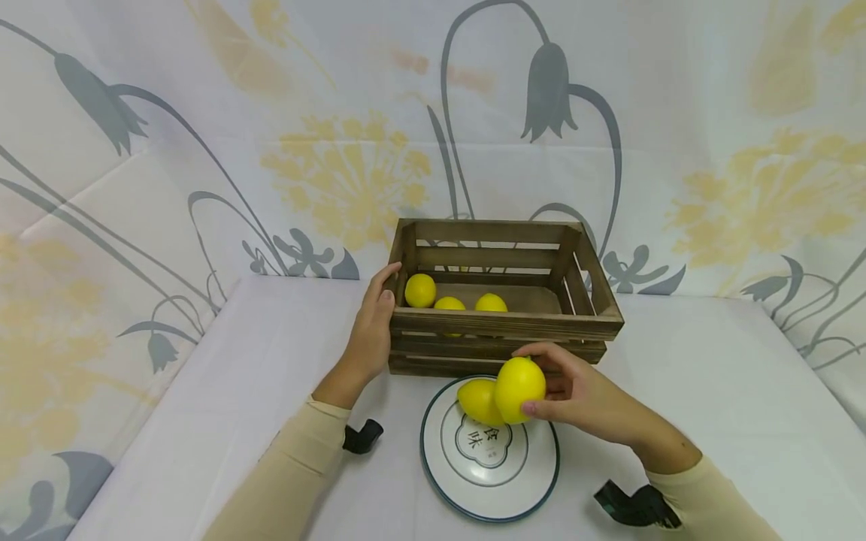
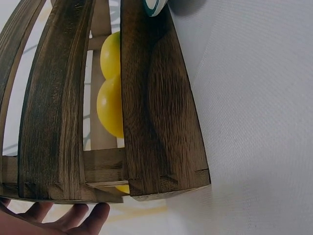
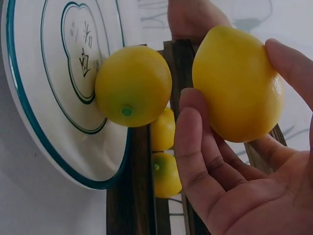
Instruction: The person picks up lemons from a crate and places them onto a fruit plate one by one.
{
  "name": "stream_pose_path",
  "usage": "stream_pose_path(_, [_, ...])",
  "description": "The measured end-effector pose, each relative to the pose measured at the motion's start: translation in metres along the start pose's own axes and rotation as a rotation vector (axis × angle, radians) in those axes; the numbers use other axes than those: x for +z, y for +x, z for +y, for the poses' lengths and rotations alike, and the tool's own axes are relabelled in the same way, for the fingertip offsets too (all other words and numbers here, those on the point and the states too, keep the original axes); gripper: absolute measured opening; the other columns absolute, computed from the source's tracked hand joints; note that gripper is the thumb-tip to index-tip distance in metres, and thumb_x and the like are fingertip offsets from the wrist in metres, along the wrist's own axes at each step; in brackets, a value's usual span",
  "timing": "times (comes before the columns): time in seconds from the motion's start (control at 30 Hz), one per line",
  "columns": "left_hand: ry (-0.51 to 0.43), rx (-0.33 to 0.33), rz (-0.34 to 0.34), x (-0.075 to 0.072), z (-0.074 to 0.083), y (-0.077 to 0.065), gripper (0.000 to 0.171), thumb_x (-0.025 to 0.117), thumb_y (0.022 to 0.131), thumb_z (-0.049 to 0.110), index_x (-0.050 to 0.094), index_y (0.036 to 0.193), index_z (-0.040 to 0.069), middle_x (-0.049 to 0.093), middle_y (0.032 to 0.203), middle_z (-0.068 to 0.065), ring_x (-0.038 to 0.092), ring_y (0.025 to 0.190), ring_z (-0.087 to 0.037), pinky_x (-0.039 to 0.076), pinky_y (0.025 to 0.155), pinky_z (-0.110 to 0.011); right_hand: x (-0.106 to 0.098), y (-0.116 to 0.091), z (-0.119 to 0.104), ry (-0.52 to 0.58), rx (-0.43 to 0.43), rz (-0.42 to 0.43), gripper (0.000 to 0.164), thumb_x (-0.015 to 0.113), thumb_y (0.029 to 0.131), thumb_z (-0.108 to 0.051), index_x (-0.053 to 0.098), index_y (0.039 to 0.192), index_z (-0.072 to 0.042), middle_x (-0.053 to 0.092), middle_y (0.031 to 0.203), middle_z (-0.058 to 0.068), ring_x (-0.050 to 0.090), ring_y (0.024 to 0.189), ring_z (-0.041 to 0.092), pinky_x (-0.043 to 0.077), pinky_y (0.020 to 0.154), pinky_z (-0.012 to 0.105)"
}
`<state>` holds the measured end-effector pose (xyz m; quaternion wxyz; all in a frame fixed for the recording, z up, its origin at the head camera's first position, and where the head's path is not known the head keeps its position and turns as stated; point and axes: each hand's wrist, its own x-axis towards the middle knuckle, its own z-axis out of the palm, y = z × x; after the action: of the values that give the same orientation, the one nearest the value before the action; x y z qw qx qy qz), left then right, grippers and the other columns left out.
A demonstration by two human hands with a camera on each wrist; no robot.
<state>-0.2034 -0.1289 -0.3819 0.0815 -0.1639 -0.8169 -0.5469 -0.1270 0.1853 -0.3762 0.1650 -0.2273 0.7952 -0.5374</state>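
Observation:
My right hand (image 1: 588, 394) holds a yellow lemon (image 1: 519, 387) between thumb and fingers, above the plate's far right part. A second lemon (image 3: 134, 83) lies on the white plate (image 1: 490, 500), which has a blue-green rim and printed characters. Behind the plate stands a slatted brown wooden crate (image 1: 506, 326). Three lemons show inside it: one at the left end (image 1: 420, 290), one beside it (image 1: 449, 303), and one near the middle (image 1: 491, 303). My left hand (image 1: 368, 327) rests against the crate's left end, its fingers (image 2: 95, 218) extended along the outside.
White cloth (image 1: 704, 376) covers the table. A patterned floral curtain (image 1: 352, 90) hangs close behind the crate and along both sides. Black straps (image 1: 363, 436) show at both wrists.

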Motion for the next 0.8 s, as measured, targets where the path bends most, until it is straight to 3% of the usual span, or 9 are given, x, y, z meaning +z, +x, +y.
stream_pose_path(0.27, [-0.002,0.003,0.000,0.001,0.001,0.001,0.049,0.019,0.110,0.036,0.027,0.156,0.021,0.024,0.163,-0.007,0.028,0.144,-0.029,0.017,0.122,-0.057,-0.004,0.000,0.007,-0.006,0.012,-0.052,0.054,0.072,0.092,-0.018,0.045,0.138,-0.009,0.059,0.128,0.018,0.063,0.106,0.023,0.056,0.090,0.029])
stream_pose_path(0.5, [0.003,0.009,0.003,0.001,0.000,0.001,0.050,0.020,0.109,0.035,0.027,0.156,0.020,0.024,0.163,-0.007,0.025,0.148,-0.027,0.015,0.122,-0.056,-0.007,0.002,0.013,0.000,0.033,-0.093,0.057,0.072,0.092,-0.019,0.042,0.139,-0.005,0.056,0.129,0.021,0.062,0.107,0.031,0.056,0.089,0.027])
stream_pose_path(0.8, [0.002,0.007,0.005,0.001,-0.001,0.000,0.050,0.020,0.109,0.037,0.027,0.156,0.020,0.022,0.165,-0.005,0.018,0.153,-0.026,0.012,0.124,-0.056,-0.009,0.003,0.021,0.002,0.068,-0.116,0.058,0.072,0.092,-0.020,0.042,0.140,-0.007,0.055,0.128,0.023,0.064,0.104,0.031,0.057,0.084,0.030])
